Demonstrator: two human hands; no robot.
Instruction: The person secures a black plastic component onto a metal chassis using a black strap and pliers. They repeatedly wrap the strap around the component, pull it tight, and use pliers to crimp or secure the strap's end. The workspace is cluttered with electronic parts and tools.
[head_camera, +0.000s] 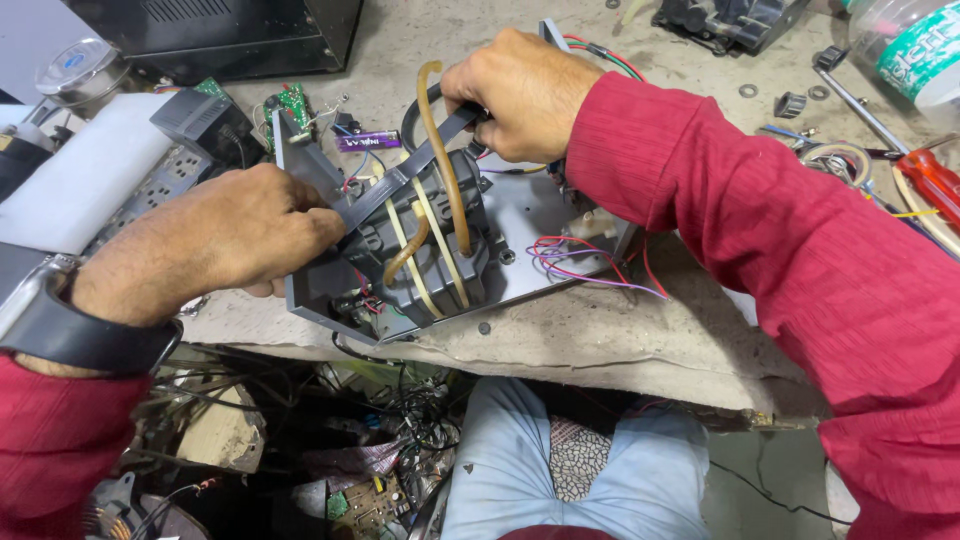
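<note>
While the opened grey plastic device housing (440, 250) is lying gutted, left hand (230, 240) and right hand (520, 95) are gripping its flat dark strap (410, 170), still unfastened.

My left hand (225, 235) comes in from the lower left, knuckles up, fingers curled shut in a grip, thumb tucked under. Dark watch band on that wrist, red sleeve behind it. My right hand (520, 95) sits higher and further out, back of hand toward the camera, fingers folded down into a closed pinch. Right forearm runs diagonally from the lower right, red sleeve covering it to the wrist. Hands are apart, not touching.
</note>
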